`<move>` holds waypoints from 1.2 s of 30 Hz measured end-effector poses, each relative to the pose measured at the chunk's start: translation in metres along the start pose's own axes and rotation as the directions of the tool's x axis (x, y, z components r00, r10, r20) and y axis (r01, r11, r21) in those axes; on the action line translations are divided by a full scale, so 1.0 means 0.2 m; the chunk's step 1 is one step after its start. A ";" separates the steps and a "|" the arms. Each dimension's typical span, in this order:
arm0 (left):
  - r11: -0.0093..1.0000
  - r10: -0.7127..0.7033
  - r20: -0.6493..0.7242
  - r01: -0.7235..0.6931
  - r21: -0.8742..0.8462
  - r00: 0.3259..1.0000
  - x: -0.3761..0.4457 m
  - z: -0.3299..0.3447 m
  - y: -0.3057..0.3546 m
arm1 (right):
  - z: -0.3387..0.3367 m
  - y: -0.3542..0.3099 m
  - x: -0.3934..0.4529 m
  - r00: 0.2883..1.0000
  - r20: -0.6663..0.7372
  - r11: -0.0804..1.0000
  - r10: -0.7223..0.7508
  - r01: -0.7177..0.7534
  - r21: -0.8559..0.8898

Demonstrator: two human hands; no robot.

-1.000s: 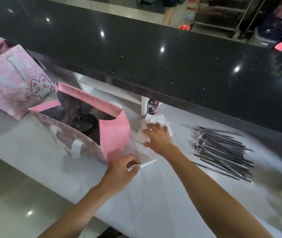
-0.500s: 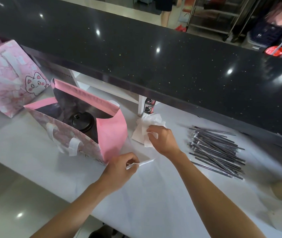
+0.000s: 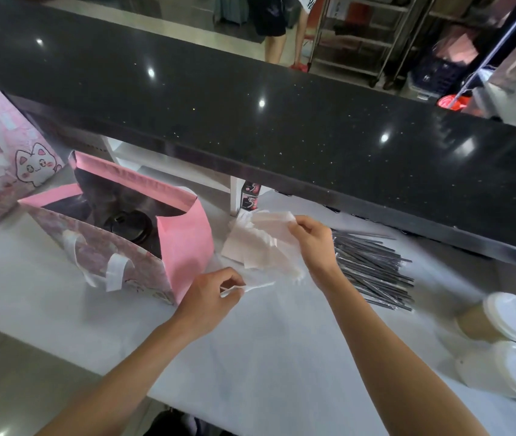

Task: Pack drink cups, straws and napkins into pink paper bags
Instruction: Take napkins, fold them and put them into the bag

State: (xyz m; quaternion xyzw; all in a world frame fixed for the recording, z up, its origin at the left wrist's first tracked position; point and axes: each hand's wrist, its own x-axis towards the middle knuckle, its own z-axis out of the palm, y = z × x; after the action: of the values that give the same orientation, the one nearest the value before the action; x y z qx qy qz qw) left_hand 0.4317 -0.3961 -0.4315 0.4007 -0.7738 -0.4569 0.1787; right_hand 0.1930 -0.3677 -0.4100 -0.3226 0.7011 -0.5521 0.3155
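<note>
Right hand [image 3: 311,243] pinches napkin [image 3: 269,229] off stack – left hand [image 3: 209,297] holds wrapped straw [image 3: 250,287] beside open pink bag [image 3: 184,247], cup [image 3: 131,225] inside.

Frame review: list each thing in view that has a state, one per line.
open pink bag: upright, mouth open, black-lidded cup inside.
cat-print bag: on the counter behind it.
napkins: top one lifted, pinched by right hand.
left hand: pinches a white wrapped straw.
black straws: loose pile on the counter.
two white-lidded cups: lids on, unpacked.
</note>
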 end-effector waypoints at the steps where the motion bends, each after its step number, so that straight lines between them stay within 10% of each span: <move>1: 1.000 0.000 -0.002 0.000 -0.002 1.000 0.00 0.00 0.00 | -0.01 0.00 0.00 1.000 -0.010 1.000 0.019 -0.019 0.020; 26: 0.997 0.074 0.056 -0.074 -0.007 0.996 0.05 0.02 0.08 | -0.22 0.07 -0.18 0.965 -0.035 0.869 0.262 -0.220 0.444; 36: 0.996 0.067 0.115 -0.073 0.055 0.991 -0.02 0.04 0.04 | -0.12 0.37 -0.37 0.915 -0.010 0.889 0.403 -0.389 0.243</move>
State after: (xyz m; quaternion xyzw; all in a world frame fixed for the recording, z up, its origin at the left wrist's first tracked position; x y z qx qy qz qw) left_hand 0.4261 -0.3868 -0.4286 0.3519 -0.8093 -0.4494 0.1385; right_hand 0.2111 -0.2811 -0.4719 -0.1163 0.6907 -0.5647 0.4364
